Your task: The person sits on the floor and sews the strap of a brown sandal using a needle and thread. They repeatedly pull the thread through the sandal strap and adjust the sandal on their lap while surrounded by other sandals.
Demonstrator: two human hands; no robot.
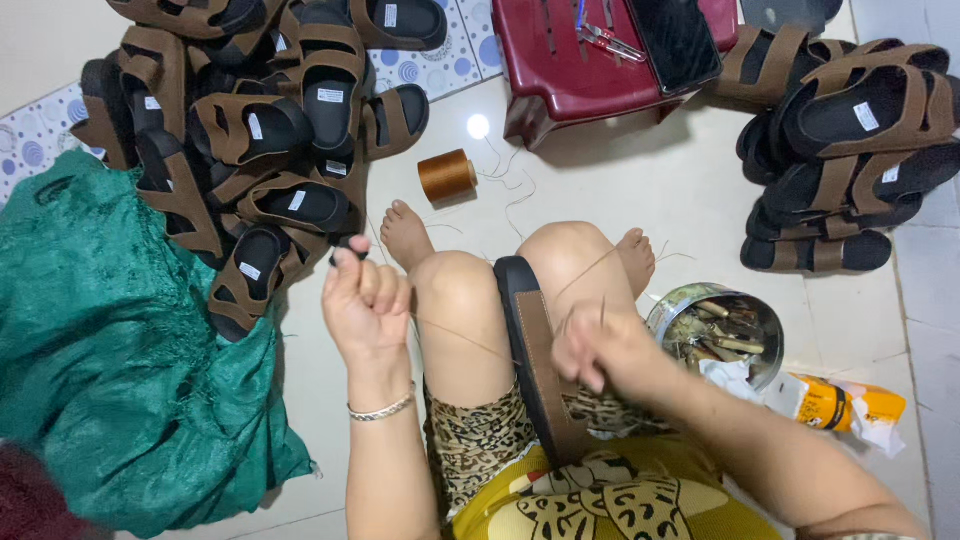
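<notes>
We sit on floor [640, 180], sandal [535, 350] wedged btwn our knees, on edge, long axis running from lap toward feet, toe end away from us. Left hand [366, 300] fisted, pinching small dark tool, pulling brown thread [465, 340] taut off sandal. Right hand [598, 350] closed on needle, thread end. Sandal pile [250, 130] left, stack [850, 150] right. Thread spool [447, 175] ahead w/ red stool [570, 60]. Tin [720, 330] by right knee. Green cloth [110, 350] left.
</notes>
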